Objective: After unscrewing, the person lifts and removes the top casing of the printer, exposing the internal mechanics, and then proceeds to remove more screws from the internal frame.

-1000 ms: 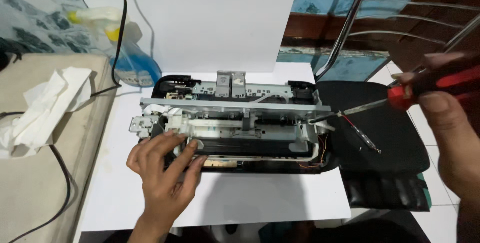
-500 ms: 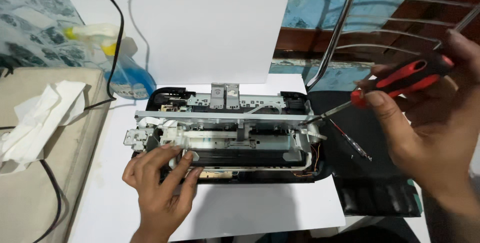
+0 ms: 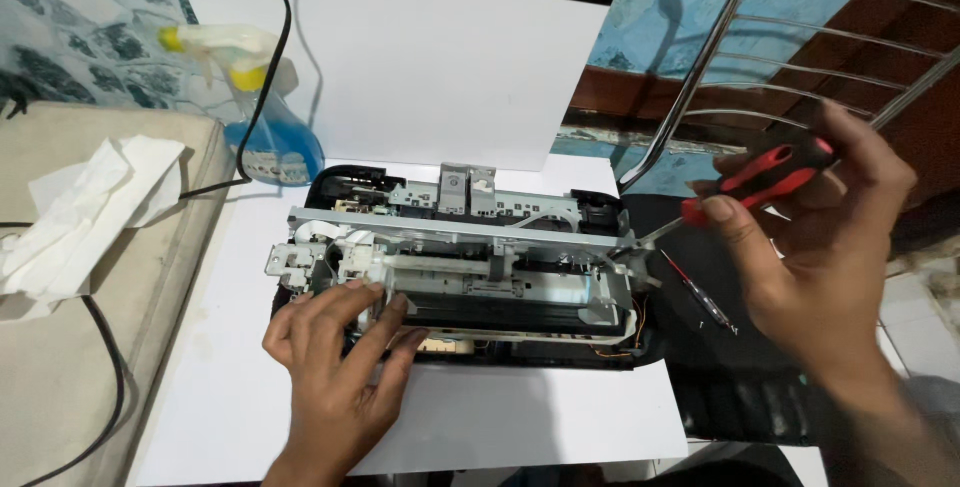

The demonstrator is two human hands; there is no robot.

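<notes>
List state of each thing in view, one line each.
Printer: cover off, inner frame and mechanism exposed.
Left hand: resting on printer's front left.
Right hand: gripping screwdriver.
Screwdriver: tilted, tip at printer's right end.
Spray bottle: upright, blue liquid inside.
Tissue: crumpled, lying loose.
Small screwdriver: lying flat, unused.

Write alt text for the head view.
A right hand drives a red-handled screwdriver into the right end of an opened printer while the left hand steadies its front; a blue spray bottle stands behind.

Head view, steeply down, close
</notes>
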